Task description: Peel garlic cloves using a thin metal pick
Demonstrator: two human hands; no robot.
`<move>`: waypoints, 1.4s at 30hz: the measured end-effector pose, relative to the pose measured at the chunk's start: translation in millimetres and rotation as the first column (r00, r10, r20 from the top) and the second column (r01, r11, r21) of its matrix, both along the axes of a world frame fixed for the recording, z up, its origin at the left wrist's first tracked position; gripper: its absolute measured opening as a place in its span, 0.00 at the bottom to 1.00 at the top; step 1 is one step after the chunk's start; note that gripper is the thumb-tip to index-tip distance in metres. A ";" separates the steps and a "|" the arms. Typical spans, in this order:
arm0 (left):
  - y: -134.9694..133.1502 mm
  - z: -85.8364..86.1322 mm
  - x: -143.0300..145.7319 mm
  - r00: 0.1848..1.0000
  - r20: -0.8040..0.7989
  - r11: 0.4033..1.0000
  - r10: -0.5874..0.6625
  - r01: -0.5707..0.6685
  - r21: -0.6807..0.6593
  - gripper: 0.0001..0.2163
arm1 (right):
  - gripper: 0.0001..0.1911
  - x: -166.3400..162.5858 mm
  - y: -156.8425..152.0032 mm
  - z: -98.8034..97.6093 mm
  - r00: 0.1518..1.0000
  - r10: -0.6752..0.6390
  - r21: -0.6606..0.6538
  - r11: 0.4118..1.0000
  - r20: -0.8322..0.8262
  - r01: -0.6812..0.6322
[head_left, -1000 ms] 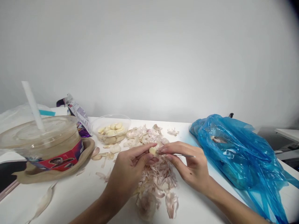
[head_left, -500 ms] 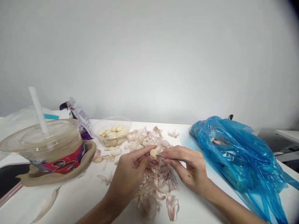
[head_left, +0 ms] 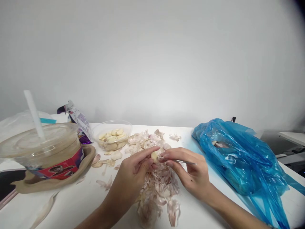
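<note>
My left hand (head_left: 133, 171) pinches a pale peeled garlic clove (head_left: 154, 156) between thumb and fingertips. Held like a pen in my right hand (head_left: 190, 168) is a pair of thin metal tweezers (head_left: 187, 162), whose tips touch the clove's right side. Beneath both hands spreads a heap of papery garlic skins (head_left: 164, 187). Behind and left of the hands, a clear plastic bowl (head_left: 128, 128) contains several peeled cloves (head_left: 111, 138). A few unpeeled cloves (head_left: 96, 159) and loose skins lie beside the bowl on the white table.
On the left stands a large lidded drink cup (head_left: 57, 152) with a white straw (head_left: 34, 113), in a brown carrier (head_left: 88, 156). A dark phone-like device (head_left: 9, 181) lies by it. Behind is a purple wrapper (head_left: 81, 124). A blue plastic bag (head_left: 240, 159) covers the right side.
The view has shifted slightly, so everything sits a little further left. Both hands keep their grips, and the tweezers still meet the clove, which has turned slightly.
</note>
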State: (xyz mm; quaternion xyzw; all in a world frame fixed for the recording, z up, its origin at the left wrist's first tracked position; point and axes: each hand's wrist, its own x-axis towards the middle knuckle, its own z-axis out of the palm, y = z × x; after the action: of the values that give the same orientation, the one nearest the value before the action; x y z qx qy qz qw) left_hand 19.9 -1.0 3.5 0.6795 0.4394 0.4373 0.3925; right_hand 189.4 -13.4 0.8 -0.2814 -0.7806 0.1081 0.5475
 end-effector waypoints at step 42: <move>-1.8 1.7 -1.5 1.000 0.002 0.998 0.015 -0.015 -0.061 0.12 | 0.12 1.4 -1.4 -3.8 0.993 -0.028 0.109 0.994 0.116 0.015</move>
State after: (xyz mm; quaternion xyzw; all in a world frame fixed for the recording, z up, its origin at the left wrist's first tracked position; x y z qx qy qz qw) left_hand 18.4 -2.8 5.1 0.6632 0.4571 0.4274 0.4105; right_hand 190.8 -14.9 -3.0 -0.2658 -0.8130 0.0433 0.5163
